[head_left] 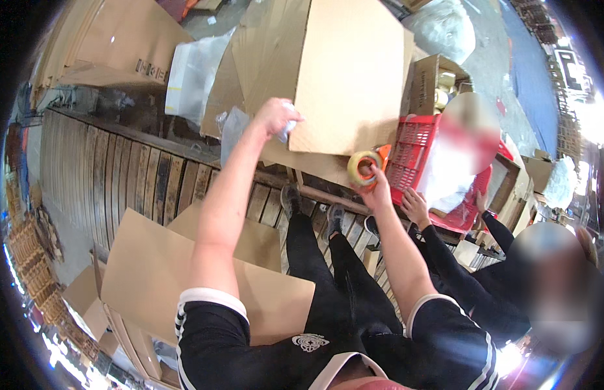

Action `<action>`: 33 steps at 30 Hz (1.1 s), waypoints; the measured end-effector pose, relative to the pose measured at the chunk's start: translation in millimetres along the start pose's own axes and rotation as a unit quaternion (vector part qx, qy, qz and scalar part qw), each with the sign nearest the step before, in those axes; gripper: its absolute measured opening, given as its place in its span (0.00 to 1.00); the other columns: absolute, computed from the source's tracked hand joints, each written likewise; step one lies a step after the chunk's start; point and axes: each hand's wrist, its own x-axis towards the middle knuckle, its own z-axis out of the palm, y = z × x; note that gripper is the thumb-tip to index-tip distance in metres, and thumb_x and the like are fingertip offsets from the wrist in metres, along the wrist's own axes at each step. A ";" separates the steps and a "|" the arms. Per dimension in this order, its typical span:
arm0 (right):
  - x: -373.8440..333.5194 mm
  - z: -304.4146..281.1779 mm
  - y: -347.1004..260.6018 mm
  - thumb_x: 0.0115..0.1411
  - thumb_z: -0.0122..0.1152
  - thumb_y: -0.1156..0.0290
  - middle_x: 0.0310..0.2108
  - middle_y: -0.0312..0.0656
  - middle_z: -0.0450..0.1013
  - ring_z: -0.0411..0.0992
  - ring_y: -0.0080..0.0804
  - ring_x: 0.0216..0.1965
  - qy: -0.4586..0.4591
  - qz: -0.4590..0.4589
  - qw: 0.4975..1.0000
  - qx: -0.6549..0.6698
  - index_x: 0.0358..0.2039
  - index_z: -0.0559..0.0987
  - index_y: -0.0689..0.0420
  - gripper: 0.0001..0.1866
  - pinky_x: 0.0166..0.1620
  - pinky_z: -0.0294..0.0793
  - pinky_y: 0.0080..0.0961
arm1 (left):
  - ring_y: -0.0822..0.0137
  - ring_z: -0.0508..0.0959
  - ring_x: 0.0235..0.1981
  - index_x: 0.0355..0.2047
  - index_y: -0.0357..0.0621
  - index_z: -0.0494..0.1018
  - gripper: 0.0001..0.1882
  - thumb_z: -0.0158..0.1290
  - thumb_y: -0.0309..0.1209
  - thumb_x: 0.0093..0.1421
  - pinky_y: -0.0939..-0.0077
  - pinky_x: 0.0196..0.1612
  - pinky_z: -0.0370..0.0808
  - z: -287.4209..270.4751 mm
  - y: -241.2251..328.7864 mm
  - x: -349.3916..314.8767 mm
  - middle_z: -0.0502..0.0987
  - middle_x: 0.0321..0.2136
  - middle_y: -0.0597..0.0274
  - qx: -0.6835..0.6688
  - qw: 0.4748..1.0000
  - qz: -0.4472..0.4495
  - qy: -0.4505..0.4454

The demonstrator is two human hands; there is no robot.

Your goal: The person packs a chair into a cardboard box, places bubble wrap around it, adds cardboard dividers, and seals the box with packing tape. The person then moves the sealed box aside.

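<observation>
My left hand [274,117] is closed around a small whitish crumpled thing [287,132], next to the left edge of a cardboard box [350,78]. Whether that hand also touches the box I cannot tell. At the box's near right corner, my right hand [378,192] grips an orange tape dispenser [384,155] carrying a roll of tape [357,170], its fingers partly inside the roll. The box lies with a broad tan face up, on top of other flat cardboard [250,71].
Red plastic baskets [406,153] stand on the right, where a co-worker's hands [416,208] rest at the rim. Behind them is an open carton [422,84] with items inside. A large open carton [152,273] sits by my left side, above wooden slats [129,162].
</observation>
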 end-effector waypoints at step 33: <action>-549.3 57.1 10.5 0.62 0.70 0.73 0.49 0.40 0.82 0.83 0.35 0.46 -0.544 -0.060 0.836 0.050 0.60 0.79 0.59 0.25 0.54 0.83 0.39 | 0.64 0.82 0.39 0.56 0.43 0.82 0.21 0.70 0.31 0.63 0.69 0.44 0.78 296.8 -245.9 -727.4 0.82 0.37 0.53 0.223 0.955 0.161 0.108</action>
